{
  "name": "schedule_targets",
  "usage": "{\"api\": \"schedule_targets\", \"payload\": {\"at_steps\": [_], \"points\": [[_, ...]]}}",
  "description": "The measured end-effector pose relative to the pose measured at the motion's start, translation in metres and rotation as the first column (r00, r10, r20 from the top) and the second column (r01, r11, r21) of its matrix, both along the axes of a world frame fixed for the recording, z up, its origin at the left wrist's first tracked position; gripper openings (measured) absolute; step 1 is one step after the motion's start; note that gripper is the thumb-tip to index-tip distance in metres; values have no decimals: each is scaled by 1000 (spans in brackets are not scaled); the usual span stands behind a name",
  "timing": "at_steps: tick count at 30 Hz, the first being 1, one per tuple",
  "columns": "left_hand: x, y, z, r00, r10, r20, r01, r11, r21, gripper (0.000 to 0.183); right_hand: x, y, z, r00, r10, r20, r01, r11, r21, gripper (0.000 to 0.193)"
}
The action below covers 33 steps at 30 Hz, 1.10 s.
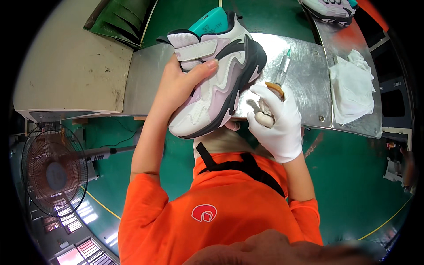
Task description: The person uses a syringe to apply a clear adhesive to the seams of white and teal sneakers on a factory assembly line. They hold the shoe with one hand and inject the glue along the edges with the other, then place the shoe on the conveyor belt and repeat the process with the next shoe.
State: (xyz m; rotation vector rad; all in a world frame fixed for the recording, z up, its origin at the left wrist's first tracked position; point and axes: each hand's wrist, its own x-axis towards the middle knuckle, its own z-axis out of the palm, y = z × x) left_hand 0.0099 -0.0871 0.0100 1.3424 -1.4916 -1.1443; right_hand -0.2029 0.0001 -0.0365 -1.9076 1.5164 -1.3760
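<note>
My bare left hand point(184, 84) grips a white and lilac sneaker point(216, 84) with a dark sole, its thumb across the upper near the strap. A teal shoe last point(211, 23) fills the shoe's opening. The shoe is tilted, toe toward me, sole facing right. In a white glove, my right hand point(278, 119) is closed around the rear of a clear syringe point(283, 68), beside the sole. The syringe's green tip points away from me. A brown curved piece point(274, 88) shows at the fingers. Something pale and rounded with a grey end sits in the palm; its kind is unclear.
A metal worktable point(304, 84) lies beneath the hands. White cloths point(352, 88) lie at its right, and another sneaker point(331, 11) on a last stands at the far right. A beige machine housing point(75, 62) borders the left. A standing fan point(55, 172) is at lower left.
</note>
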Motion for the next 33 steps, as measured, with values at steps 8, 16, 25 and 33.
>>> {"api": "schedule_targets", "payload": {"at_steps": [8, 16, 25, 33], "points": [[-5, 5, 5, 999, -5, 47, 4, 1000, 19, 62, 4, -17, -2, 970, -61, -237, 33, 992, -118, 50], [-8, 9, 8, 994, -37, 105, 40, 999, -28, 66, 4, -22, -3, 931, -87, -353, 14, 979, -203, 46], [-12, 14, 15, 992, -88, 85, 92, 995, -46, 65, -10, -18, 5, 901, -65, -429, -41, 972, -233, 41], [-11, 11, 15, 999, -8, 36, 10, 999, -34, 61, -26, -2, -1, 978, -155, -140, 115, 958, -262, 42]]}}
